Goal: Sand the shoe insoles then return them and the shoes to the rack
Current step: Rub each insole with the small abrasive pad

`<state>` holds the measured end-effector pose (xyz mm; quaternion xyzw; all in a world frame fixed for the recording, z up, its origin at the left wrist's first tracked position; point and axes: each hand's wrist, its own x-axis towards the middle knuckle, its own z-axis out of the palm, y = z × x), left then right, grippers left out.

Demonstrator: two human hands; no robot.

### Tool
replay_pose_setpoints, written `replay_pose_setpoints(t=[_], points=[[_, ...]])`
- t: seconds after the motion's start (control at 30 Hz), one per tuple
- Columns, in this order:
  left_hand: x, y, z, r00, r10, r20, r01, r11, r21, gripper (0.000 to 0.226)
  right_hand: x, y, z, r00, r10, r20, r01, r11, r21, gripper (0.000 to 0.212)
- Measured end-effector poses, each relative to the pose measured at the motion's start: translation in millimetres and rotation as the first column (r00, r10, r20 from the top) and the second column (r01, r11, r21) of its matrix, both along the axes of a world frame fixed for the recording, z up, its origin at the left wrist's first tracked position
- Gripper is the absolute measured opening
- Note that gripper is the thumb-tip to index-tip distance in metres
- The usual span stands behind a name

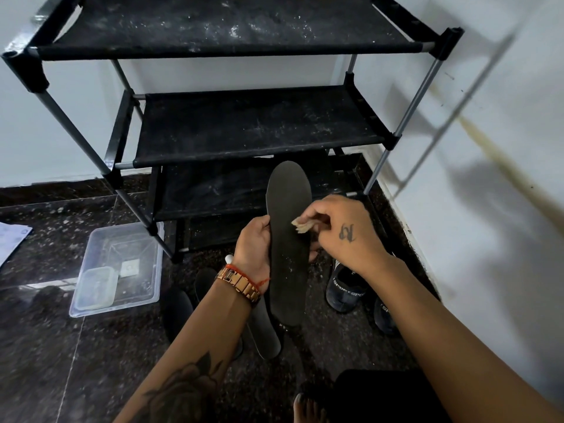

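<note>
My left hand (254, 242) grips a long black insole (288, 239) by its left edge, holding it upright in front of the black shoe rack (244, 129). My right hand (341, 230) pinches a small folded piece of tan sandpaper (300, 226) against the insole's right side. More dark insoles (262, 328) lie on the floor beneath my left forearm. Two black sport shoes (345, 288) stand on the floor at the right, under my right wrist.
A clear plastic tub (122, 270) with a smaller container inside sits on the dark tiled floor left of the rack. White walls close in behind and at the right. A sheet of paper (12, 239) lies at the far left. My foot (308, 407) shows at the bottom.
</note>
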<state>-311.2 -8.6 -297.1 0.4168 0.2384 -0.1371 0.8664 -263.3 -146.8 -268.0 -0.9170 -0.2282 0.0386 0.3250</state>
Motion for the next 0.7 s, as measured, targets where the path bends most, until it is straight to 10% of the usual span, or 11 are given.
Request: replay_pose_setpoints(t=[0.3,0.5,0.7], points=[[-1,3,0,1.000,-0.014,-0.022,0.015,0.999,0.048,0.055,2,-7,5,0.954,0.210,-0.213,-0.220,0.975,-0.024,0.032],[2,-4,3,0.999,-0.044,-0.017,0.044,0.998,-0.040,0.059,4,-6,1,1.000,0.000,0.018,-0.002,0.996,0.092,0.032],[-1,-2,1,0.991,-0.108,-0.075,0.100,0.990,-0.094,0.065,-7,10,-4,0.975,0.207,-0.083,-0.199,0.976,0.093,0.030]])
